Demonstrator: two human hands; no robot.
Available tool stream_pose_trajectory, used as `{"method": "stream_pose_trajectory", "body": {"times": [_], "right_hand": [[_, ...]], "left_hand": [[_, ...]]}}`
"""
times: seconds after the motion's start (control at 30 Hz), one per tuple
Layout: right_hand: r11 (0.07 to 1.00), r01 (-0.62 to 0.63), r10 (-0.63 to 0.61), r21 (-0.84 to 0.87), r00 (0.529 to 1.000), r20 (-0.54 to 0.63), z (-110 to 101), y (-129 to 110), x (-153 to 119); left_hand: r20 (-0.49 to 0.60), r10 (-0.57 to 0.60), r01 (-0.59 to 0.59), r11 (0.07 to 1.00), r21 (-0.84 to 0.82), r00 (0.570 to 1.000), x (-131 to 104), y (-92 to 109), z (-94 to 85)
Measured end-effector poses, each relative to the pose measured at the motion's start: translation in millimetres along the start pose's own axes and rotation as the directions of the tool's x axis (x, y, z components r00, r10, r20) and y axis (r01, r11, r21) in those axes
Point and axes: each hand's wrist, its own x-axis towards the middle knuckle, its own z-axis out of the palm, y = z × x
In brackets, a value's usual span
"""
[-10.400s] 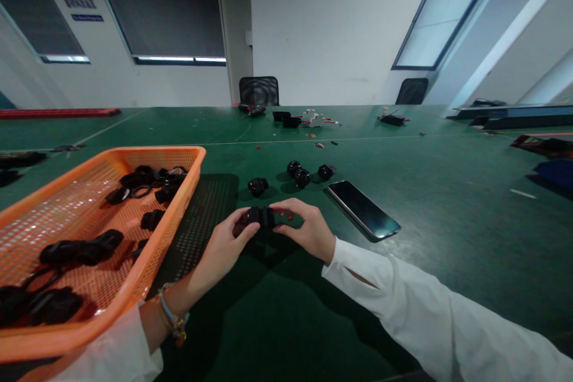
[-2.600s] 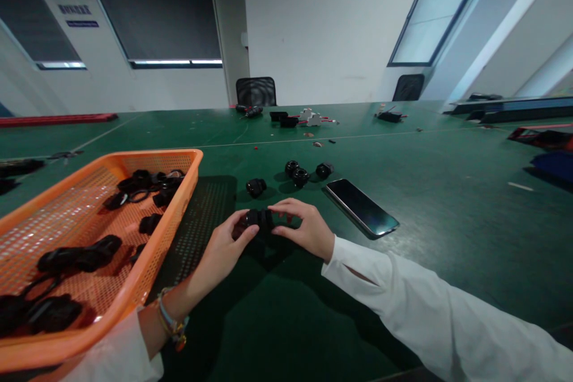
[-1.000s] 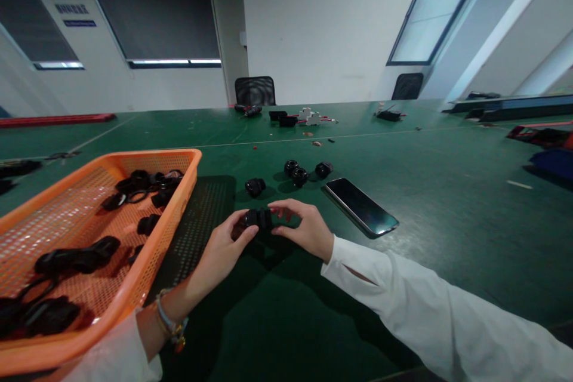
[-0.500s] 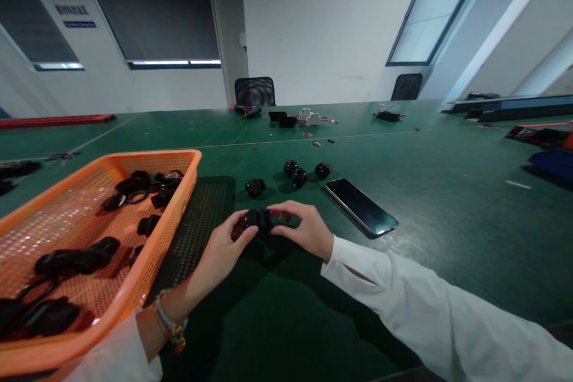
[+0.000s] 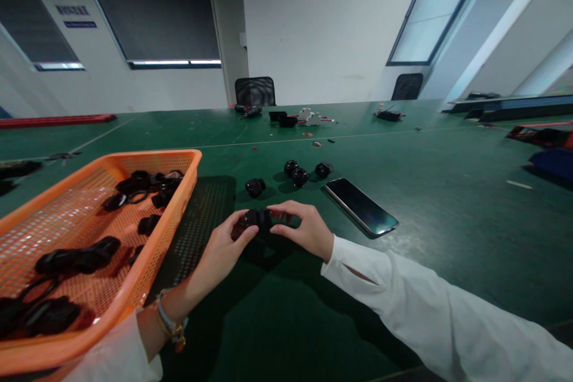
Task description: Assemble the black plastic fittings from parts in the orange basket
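A green table [image 5: 447, 221] runs out on every side of the hands, and to the left of the left hand [image 5: 222, 246] sits an orange mesh basket [image 5: 147, 250] with black parts [image 5: 76, 259] scattered across its floor. Off to the right of the right hand [image 5: 308, 230], a little farther away, a dark phone [image 5: 360, 206] lies flat with its long edge slanting away to the left. Just beyond both hands, four loose black fittings rest on the table: one alone [image 5: 255, 187] straight past the left fingertips, and a cluster of three [image 5: 301, 174] past the right ones. Between the two hands, raised a little off the table, is a black threaded fitting [image 5: 258, 218], and both hands are clamped on it: the left thumb and fingers pinch its left end, while the right thumb and forefinger close over its right end from above. Its long axis lies sideways, running from one hand to the other, so each hand holds one end and neither is nearer than the other. The fitting looks like two pieces meeting at the middle, though the joint is too dark to make out. A beaded bracelet [image 5: 172, 325] circles the left wrist, and white sleeves cover both forearms.
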Motion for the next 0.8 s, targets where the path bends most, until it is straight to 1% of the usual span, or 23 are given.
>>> {"method": "stream_pose_trajectory", "body": {"times": [0.13,0.3,0.47,0.8], "right_hand": [[0.999,0.044,-0.044,0.008,0.999,0.004,-0.3,1.9,0.1],[0.999,0.032,-0.032,-0.013,0.999,-0.010,0.6,1.0,0.2],[0.999,0.035,-0.035,0.000,0.999,-0.009,0.4,-1.0,-0.1],[0.999,0.040,-0.040,0.017,0.999,-0.012,2.0,2.8,0.3]], "left_hand": [[-0.007,0.001,-0.001,1.000,-0.007,1.000,0.3,-1.8,-0.1],[-0.007,0.000,0.000,1.000,-0.002,1.000,-0.2,0.0,-0.4],[0.000,-0.005,0.005,1.000,0.006,1.000,-0.8,0.0,-0.9],[0.004,0.001,-0.001,1.000,0.013,1.000,-0.2,-0.8,-0.7]]}}
